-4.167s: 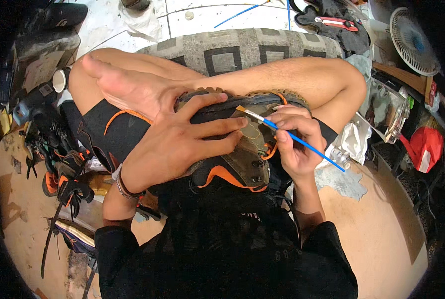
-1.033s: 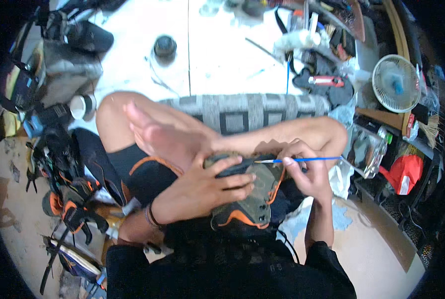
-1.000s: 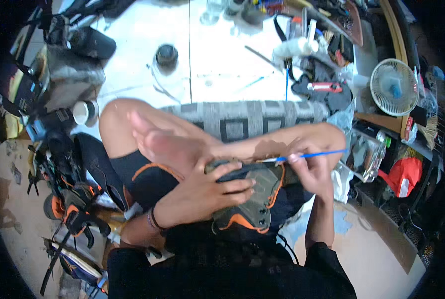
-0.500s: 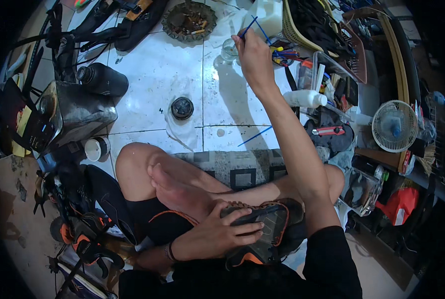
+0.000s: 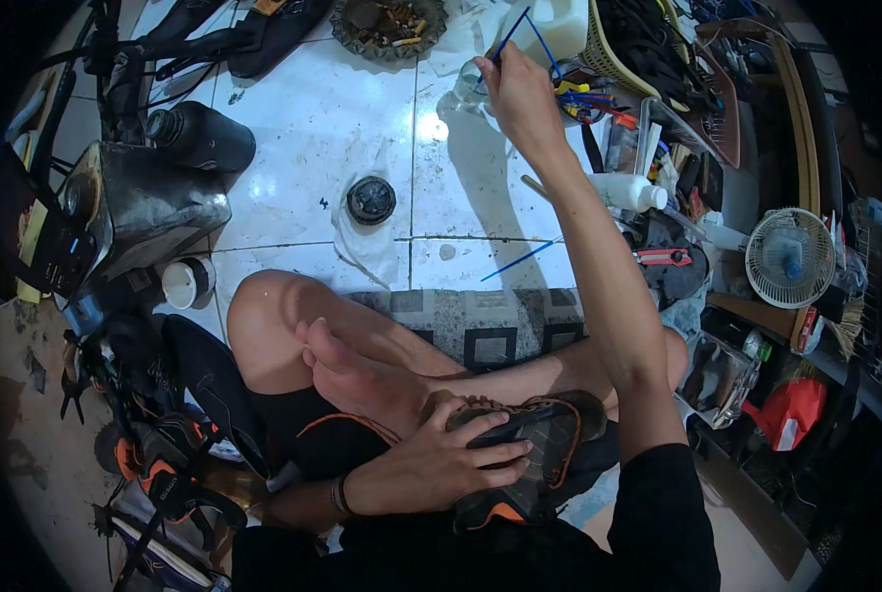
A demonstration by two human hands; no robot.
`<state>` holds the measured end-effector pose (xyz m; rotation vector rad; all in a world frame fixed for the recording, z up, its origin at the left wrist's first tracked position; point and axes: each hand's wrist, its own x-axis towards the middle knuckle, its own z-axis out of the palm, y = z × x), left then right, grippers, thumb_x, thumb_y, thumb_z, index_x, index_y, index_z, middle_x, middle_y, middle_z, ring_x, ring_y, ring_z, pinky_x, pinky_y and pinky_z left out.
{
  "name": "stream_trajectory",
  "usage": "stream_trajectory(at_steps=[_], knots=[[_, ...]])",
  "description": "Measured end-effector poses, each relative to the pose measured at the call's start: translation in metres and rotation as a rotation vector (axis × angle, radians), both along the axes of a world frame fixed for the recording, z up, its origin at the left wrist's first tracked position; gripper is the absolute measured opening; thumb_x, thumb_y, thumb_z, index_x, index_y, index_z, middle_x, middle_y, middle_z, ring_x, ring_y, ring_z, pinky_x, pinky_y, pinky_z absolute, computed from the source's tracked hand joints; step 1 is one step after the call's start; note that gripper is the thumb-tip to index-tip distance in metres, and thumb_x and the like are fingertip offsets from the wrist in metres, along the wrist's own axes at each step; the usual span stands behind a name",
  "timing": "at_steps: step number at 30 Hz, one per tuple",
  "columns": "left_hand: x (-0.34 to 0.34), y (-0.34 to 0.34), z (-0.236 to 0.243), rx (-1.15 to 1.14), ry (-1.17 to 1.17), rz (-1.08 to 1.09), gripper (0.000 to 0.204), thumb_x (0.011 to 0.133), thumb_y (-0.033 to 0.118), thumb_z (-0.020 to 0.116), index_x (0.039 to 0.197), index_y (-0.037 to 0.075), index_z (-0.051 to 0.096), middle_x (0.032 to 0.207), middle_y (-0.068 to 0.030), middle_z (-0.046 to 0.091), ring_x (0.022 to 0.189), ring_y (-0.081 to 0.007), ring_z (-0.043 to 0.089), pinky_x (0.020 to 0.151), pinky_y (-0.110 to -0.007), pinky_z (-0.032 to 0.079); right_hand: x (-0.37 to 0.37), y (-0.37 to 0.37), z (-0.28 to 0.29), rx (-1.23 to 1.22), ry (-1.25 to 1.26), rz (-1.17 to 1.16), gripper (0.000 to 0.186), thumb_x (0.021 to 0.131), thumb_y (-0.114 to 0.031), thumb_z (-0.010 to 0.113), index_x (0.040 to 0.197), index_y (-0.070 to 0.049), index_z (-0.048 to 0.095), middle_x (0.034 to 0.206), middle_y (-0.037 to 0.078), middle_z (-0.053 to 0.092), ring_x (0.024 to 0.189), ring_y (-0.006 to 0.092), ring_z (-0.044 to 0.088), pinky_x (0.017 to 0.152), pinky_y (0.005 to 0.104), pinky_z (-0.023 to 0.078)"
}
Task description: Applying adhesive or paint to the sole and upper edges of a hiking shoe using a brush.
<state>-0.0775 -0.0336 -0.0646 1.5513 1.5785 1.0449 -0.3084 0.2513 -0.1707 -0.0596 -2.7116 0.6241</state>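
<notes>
My left hand [image 5: 441, 466] grips a dark shoe [image 5: 551, 442] with orange trim and laces in my lap, its fingers laid across the shoe's side. At the far end of my outstretched right arm, my right hand [image 5: 528, 107] pinches a thin blue stick [image 5: 507, 37]. The stick's lower end points into a small clear glass jar [image 5: 468, 85]; whether it touches the inside cannot be made out. Beside that hand, a second blue stick [image 5: 542, 44] leans at an angle. Another thin blue stick [image 5: 518, 259] lies on the tiles by my right forearm.
A round black-topped container [image 5: 371, 200] stands mid-floor on clear plastic. To the left are a black bottle [image 5: 209, 136], a metal can [image 5: 164, 212] and a white tub [image 5: 186, 283]. An ashtray [image 5: 389, 28] lies far off. A white bottle [image 5: 626, 191], baskets and tools crowd the right.
The view has shifted slightly. My right hand remains at the glass jar with the blue stick, its tip now lower beside the rim. My left hand keeps its hold on the shoe.
</notes>
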Motion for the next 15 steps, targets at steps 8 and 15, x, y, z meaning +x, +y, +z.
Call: stream_trajectory(at_steps=[8, 15], knots=[[-0.001, 0.001, 0.001, 0.014, 0.018, 0.006, 0.048, 0.085, 0.017, 0.067, 0.132, 0.019, 0.061, 0.149, 0.0016, 0.053, 0.14, -0.028, 0.045, 0.104, -0.06, 0.035, 0.002, -0.006, 0.028, 0.108, 0.235, 0.014, 0.027, 0.101, -0.026, 0.064, 0.098, 0.001, 0.059, 0.072, 0.02, 0.066, 0.067, 0.0404, 0.067, 0.061, 0.0476, 0.05], [0.003, -0.002, -0.004, 0.02, 0.108, 0.068, 0.063, 0.074, 0.021, 0.076, 0.135, 0.023, 0.063, 0.154, 0.0075, 0.05, 0.14, -0.0252, 0.044, 0.107, -0.057, 0.033, 0.003, -0.009, 0.037, 0.014, 0.098, -0.033, 0.025, 0.099, -0.023, 0.067, 0.093, 0.001, 0.061, 0.072, 0.02, 0.067, 0.067, 0.0364, 0.069, 0.058, 0.0454, 0.052]])
